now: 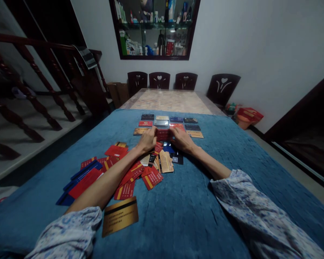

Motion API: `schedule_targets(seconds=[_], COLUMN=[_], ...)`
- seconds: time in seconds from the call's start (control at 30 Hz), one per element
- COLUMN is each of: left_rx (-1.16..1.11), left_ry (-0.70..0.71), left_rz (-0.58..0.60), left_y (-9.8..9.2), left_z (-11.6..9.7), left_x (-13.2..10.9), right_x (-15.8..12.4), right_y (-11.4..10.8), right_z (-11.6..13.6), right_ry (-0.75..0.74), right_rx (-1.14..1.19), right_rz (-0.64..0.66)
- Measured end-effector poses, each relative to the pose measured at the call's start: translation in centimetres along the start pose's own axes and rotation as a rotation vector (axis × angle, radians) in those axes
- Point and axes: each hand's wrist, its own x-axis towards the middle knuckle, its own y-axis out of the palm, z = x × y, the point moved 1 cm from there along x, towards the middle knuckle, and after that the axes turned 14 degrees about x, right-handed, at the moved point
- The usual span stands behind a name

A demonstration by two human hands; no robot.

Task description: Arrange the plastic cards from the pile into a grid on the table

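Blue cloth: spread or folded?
Spread: the cloth covers the near part of the table, which shows beyond the cloth's far edge; cards lie on top.

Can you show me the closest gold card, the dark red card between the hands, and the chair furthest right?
Gold card [120,217], head view: the middle of its printed face.
Dark red card [163,135], head view: the middle of its face.
Chair [221,96], head view: the lower part of its backrest.

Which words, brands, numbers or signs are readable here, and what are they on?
No text is legible enough to quote.
Gold card: printed lines below a black stripe, too blurred.
Red card between left hand and right hand: print too small.
Yellow-striped card: pale lines, too blurred.
Red container on the shelf: markings too small.
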Motion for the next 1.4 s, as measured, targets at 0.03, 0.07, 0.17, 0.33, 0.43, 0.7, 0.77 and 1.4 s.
schedule_targets(seconds=[0.03,0.07,0.17,0.33,0.43,0.7,0.77,1.4], left_rx=[-0.002,0.000,0.022,0.043,0.066,0.138,0.146,0.317], left_ry=[0.006,0.011,0.025,0.035,0.040,0.038,0.028,-0.005], left_rz=[0.002,0.005,0.027,0.051,0.069,0.122,0.129,0.227], left_y=[0.0,0.0,-0.1,-0.2,-0.2,-0.8,-1.1,-2.0], left_z=[0.0,0.1,0.2,0.3,0.3,0.0,-0.1,0.9], left_x=[0.0,0.0,0.0,-0.1,0.0,0.1,0.1,2.0], right_x=[0.0,0.0,0.0,0.0,0.1,0.4,0.5,3.8], right_y=[0.0,0.1,0.2,0.3,0.2,-0.7,-1.0,-3.4], right_z=[-0.1,-0.3,-0.9,-1.9,-2.2,-1.6,-1.3,1.0], right_ry=[-0.009,-0.020,-0.068,-0.148,-0.185,-0.135,-0.122,0.007], right_rx=[0.003,0.007,0.028,0.055,0.049,0.057,0.051,-0.119], right_rz=[-0.002,-0.004,-0.025,-0.072,-0.078,0.004,0.043,0.309])
